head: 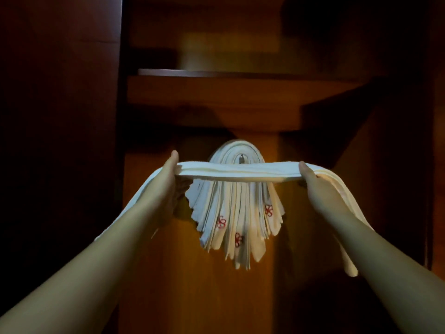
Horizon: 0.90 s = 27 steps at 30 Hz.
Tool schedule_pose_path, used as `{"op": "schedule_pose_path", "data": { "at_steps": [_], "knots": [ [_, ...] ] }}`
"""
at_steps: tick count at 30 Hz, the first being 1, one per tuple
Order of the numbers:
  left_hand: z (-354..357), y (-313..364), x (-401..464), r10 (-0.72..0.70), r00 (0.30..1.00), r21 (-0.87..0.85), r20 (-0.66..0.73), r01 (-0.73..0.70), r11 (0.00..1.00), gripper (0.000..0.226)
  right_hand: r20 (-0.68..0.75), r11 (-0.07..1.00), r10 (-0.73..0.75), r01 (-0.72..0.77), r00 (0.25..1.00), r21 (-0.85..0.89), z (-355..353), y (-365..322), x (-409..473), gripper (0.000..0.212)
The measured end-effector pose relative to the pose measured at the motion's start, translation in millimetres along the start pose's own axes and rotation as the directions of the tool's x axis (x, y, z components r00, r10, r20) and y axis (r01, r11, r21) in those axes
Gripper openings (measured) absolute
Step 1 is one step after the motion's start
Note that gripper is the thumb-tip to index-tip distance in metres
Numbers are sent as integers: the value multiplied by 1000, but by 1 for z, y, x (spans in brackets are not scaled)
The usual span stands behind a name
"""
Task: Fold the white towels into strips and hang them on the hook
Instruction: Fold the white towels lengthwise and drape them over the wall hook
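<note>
My forearms reach forward out of the bottom of the view, and between them I hold a folded white towel strip (237,173) stretched level in front of the wooden cupboard back (183,273). My left hand (169,175) grips one part of the strip, thumb on top and fingers curled beneath; my right hand (310,178) pinches it the same way, and the loose ends trail down past both wrists. Just behind the strip sits the hook (241,158), already carrying a thick bundle of hung towels (234,220), some stitched with small red flowers. A shelf (216,73) runs above. I judge this strip's folding done, with many towels hung; what remains is draping it over the hook. Whether more towels wait, I cannot tell.
</note>
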<state>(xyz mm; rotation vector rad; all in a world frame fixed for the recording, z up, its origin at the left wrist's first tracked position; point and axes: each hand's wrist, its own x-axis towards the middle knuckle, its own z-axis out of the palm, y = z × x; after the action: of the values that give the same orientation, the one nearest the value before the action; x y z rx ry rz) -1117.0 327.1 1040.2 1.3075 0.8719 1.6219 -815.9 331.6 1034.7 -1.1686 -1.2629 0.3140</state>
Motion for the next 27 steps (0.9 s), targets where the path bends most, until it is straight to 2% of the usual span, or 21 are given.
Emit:
{"op": "schedule_pose_path", "data": {
  "at_steps": [2,5,9,11,13,17,19,23,25,27],
  "knots": [
    [4,10,32,25,998,-62,64,-21,998,63,72,997,29,-35,997,73,5,-3,30,81],
    [13,18,76,34,994,-107,100,-24,994,72,151,985,39,-64,988,163,14,-3,81,72],
    [23,20,126,40,985,-83,169,-26,996,113,176,972,-33,-9,984,233,28,-6,132,100],
    [29,22,145,44,984,-99,175,-27,995,111,183,969,-56,9,981,246,35,-11,153,120],
    [35,27,165,20,989,-151,149,3,989,106,198,970,-70,20,978,243,42,-18,174,125],
    [48,28,202,36,994,-111,101,-25,993,113,217,971,-77,24,973,239,59,-21,210,107],
    [54,23,217,17,996,-114,82,-7,993,109,205,975,-60,13,977,224,67,-14,227,106],
    [62,2,243,-35,997,-116,67,42,992,122,221,981,17,-59,975,183,76,13,247,105],
    [61,-10,252,-50,994,-142,94,64,988,117,198,977,55,-93,979,192,76,27,248,100],
    [55,-24,257,-78,996,-179,52,86,980,107,162,978,78,-108,984,179,80,39,249,101]
  ]
}}
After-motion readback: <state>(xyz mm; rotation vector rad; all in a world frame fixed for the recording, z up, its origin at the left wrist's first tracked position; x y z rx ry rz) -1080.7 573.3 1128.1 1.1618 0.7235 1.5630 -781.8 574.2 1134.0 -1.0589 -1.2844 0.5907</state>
